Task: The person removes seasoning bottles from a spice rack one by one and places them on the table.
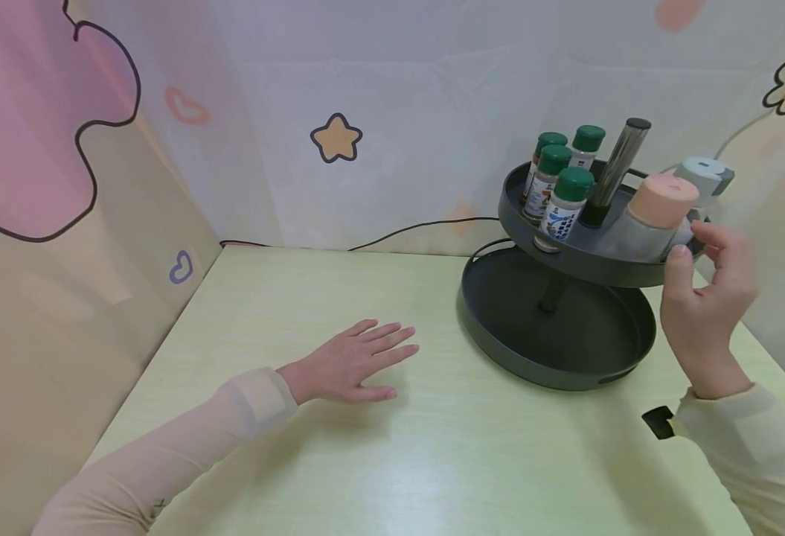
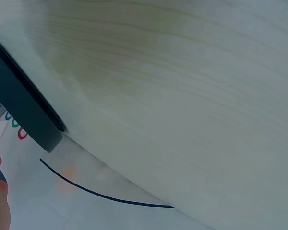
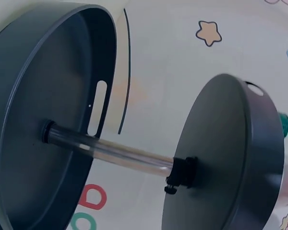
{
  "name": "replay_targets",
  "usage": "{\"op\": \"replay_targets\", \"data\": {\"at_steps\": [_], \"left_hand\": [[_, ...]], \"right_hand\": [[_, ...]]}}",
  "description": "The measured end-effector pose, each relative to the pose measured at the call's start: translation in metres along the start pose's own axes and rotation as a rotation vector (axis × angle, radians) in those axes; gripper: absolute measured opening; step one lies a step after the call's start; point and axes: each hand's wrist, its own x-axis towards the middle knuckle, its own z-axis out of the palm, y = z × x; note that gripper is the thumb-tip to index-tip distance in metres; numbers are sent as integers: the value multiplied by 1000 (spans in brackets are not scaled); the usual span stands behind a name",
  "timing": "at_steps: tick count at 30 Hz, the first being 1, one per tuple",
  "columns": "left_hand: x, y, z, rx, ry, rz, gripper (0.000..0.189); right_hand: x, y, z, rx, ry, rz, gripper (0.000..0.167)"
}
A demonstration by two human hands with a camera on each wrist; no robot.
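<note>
The left sleeve (image 1: 158, 454) is long and pale beige with a pinkish cast — creased in soft folds, with a small dark mark (image 1: 159, 506) (too small to make out) near its lower edge. The right sleeve (image 1: 767, 484) looks creamier. Lighter patches show by each wrist — and a black, squarish piece (image 1: 658, 422) juts from the right cuff (image 1: 707, 420).

Pale wooden table (image 1: 446, 461), cartoon-printed cloth walls (image 1: 419, 149)

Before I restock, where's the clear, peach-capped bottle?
At right in the head view, the clear, peach-capped bottle sits on the round dark upper tray, between the clear post and right hand.
</note>
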Motion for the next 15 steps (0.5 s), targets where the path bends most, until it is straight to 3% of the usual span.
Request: {"op": "replay_targets", "data": {"at_steps": [4, 10, 15], "left_hand": [[1, 1, 0, -4, 17, 2, 61], [3, 2, 1, 4, 27, -4, 61], [5, 3, 2, -2, 34, 2, 61]], "right_hand": [[4, 6, -4, -55, 8, 100, 27], [8, 11, -7, -166, -47, 246, 34], [12, 14, -7, -160, -94, 373, 37]]}}
